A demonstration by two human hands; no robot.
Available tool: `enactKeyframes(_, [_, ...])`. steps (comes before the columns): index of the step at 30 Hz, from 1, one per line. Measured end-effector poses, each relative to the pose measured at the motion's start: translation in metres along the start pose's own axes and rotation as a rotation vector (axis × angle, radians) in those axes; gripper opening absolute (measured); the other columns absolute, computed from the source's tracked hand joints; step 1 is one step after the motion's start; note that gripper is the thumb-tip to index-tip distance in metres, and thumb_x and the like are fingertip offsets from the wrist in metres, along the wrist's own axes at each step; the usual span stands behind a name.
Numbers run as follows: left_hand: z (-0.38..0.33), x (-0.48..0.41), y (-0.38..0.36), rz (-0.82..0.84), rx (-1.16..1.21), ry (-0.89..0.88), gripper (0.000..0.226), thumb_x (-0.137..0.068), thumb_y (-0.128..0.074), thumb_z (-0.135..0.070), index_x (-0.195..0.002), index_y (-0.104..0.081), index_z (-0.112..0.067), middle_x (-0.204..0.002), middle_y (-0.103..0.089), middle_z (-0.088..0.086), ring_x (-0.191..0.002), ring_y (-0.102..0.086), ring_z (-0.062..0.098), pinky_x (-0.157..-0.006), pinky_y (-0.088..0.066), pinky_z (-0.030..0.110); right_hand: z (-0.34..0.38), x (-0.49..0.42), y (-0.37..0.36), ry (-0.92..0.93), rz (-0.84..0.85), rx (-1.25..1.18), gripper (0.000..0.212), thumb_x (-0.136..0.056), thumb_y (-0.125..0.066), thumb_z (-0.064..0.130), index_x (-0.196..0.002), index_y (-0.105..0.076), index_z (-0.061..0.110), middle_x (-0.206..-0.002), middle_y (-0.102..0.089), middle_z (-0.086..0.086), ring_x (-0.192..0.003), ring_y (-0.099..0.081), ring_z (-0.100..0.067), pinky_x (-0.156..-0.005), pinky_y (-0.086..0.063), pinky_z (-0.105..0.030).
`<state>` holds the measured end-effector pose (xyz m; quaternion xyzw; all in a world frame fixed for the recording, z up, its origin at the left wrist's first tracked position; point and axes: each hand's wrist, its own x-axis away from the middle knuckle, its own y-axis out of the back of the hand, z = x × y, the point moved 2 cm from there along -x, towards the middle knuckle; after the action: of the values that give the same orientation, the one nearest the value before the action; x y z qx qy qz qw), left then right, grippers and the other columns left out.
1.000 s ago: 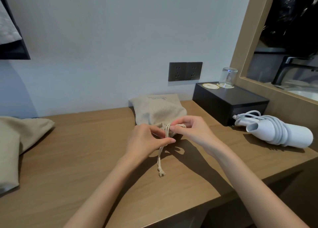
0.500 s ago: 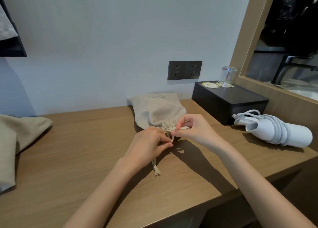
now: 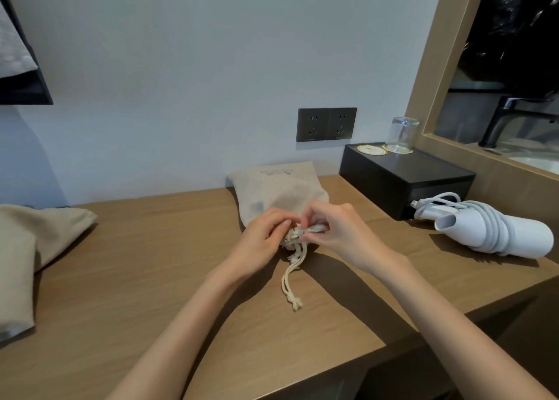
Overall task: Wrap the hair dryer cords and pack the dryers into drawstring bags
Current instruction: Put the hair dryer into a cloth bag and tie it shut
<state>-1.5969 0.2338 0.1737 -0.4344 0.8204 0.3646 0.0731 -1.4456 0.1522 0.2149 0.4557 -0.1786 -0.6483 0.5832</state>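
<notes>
A filled beige drawstring bag [image 3: 276,189] lies on the wooden desk [image 3: 151,263] against the wall, its mouth gathered tight toward me. My left hand [image 3: 263,241] pinches the bunched neck of the bag. My right hand [image 3: 335,230] grips the drawstring at the same spot. The loose cream cord end [image 3: 292,284] trails toward me and ends in a knot. A white hair dryer [image 3: 499,232] with its cord wound around the body lies at the right end of the desk. What is inside the bag is hidden.
A black box [image 3: 405,179] stands at the back right with an upturned glass [image 3: 402,133] and a coaster on top. A double wall socket [image 3: 326,124] sits above the bag. Folded beige cloth [image 3: 27,254] lies at the left edge. A mirror frame rises on the right.
Both hands have closed in on the bag's neck and the mouth is drawn tighter. The loose cord end now hangs straight toward me instead of looping between the fingers.
</notes>
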Motion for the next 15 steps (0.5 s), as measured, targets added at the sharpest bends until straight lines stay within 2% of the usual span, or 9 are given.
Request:
enactKeyframes(3, [0.004, 0.001, -0.006, 0.028, 0.017, 0.038, 0.021, -0.097, -0.053, -0.017, -0.111, -0.068, -0.023, -0.108, -0.059, -0.009, -0.094, -0.057, 0.003, -0.085, -0.050, 0.030, -0.002, 0.002, -0.004, 0.018, 0.027, 0.093, 0.019, -0.086, -0.072, 0.021, -0.093, -0.055, 0.027, -0.094, -0.064, 0.014, -0.089, -0.061, 0.002, -0.076, -0.054, -0.021])
enactKeyframes(6, [0.005, 0.000, -0.006, 0.062, 0.052, 0.048, 0.021, -0.095, -0.059, -0.022, -0.107, -0.068, -0.036, -0.111, -0.059, -0.012, -0.095, -0.058, 0.000, -0.087, -0.050, 0.027, -0.006, 0.008, -0.009, 0.082, -0.050, 0.257, 0.023, -0.090, -0.068, 0.021, -0.097, -0.047, 0.028, -0.096, -0.062, 0.009, -0.085, -0.060, -0.004, -0.070, -0.054, -0.021])
enactKeyframes(8, [0.005, 0.000, -0.006, 0.088, 0.089, 0.066, 0.022, -0.093, -0.061, -0.020, -0.109, -0.068, -0.035, -0.112, -0.061, -0.010, -0.098, -0.058, 0.000, -0.089, -0.050, 0.023, -0.009, 0.011, -0.013, 0.196, -0.169, 0.370, 0.020, -0.089, -0.069, 0.019, -0.098, -0.051, 0.021, -0.091, -0.063, 0.003, -0.078, -0.061, -0.009, -0.063, -0.053, -0.021])
enactKeyframes(11, [0.004, 0.001, -0.008, 0.091, 0.171, 0.105, 0.027, -0.092, -0.062, -0.014, -0.118, -0.069, -0.019, -0.114, -0.064, -0.002, -0.098, -0.059, -0.002, -0.087, -0.047, 0.013, -0.018, 0.012, -0.019, 0.269, -0.303, 0.328, 0.020, -0.082, -0.075, 0.015, -0.094, -0.060, 0.013, -0.085, -0.066, -0.002, -0.074, -0.063, -0.011, -0.060, -0.055, -0.023])
enactKeyframes(15, [0.006, -0.001, -0.012, 0.100, 0.205, 0.125, 0.028, -0.092, -0.062, -0.013, -0.115, -0.068, -0.028, -0.114, -0.063, -0.005, -0.100, -0.061, 0.005, -0.094, -0.049, 0.023, -0.029, 0.010, -0.020, 0.259, -0.439, 0.198, 0.017, -0.075, -0.081, 0.014, -0.088, -0.071, 0.010, -0.086, -0.068, 0.000, -0.081, -0.061, -0.004, -0.067, -0.052, -0.014])
